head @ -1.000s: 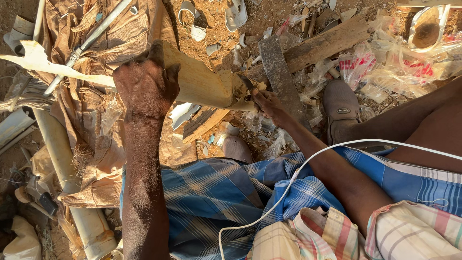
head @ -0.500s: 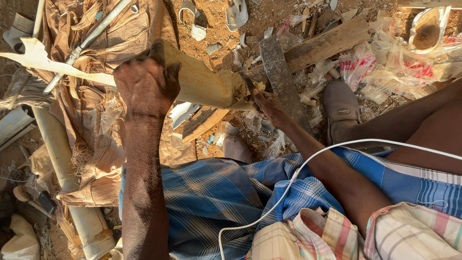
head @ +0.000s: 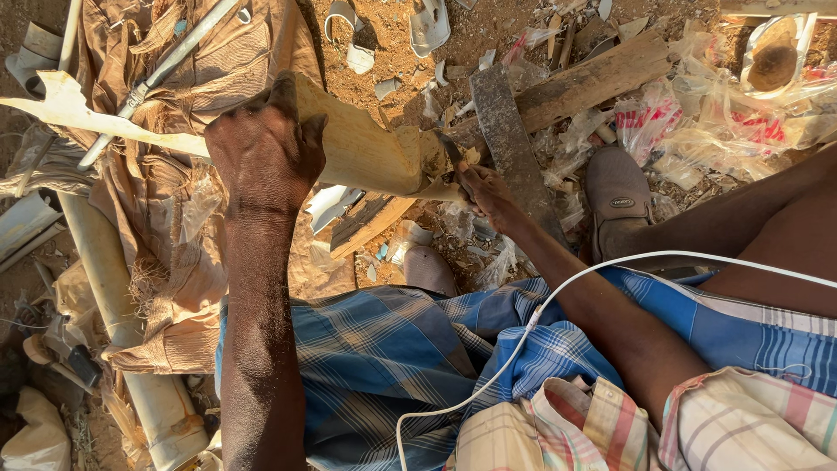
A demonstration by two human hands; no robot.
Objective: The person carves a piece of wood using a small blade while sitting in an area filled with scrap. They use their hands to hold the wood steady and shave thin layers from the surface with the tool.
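1. Little has moved since the earlier frames: your left hand point(head: 266, 153) keeps the same grip on the cream pipe piece point(head: 366, 148), and your right hand point(head: 488, 196) has stayed at its broken end, with only a slight shift of the blade.
2. Your left hand is clamped over the top of the pipe piece, fingers wrapped round it, holding it roughly level from nine o'clock to three o'clock. Its long split shard point(head: 78, 109) runs off toward nine o'clock.
3. Your right hand is closed round a small dark tool point(head: 453, 157), seemingly a blade, whose tip touches the ragged end of the pipe piece. The hands are apart, one at each end of the sound section.
4. The pipe piece sits at the centre of view, above your checked blue cloth point(head: 392, 349) and lifted off the dirt.
5. As to progress, I judge the work is midway: the end at three o'clock is already chipped and torn, with pale flakes on the ground below, but most of the tube is still whole under your left hand.
6. Just beyond the blade, toward one o'clock, lie a flat grey metal bar point(head: 510, 148) and a wooden plank point(head: 593, 78). Your brown shoe point(head: 617, 196) rests at three o'clock beside crumpled plastic bags point(head: 697, 113).
7. A long pale pipe point(head: 113, 296) lies at eight o'clock over brown sacking point(head: 166, 253). A white cable point(head: 558, 296) crosses your lap.
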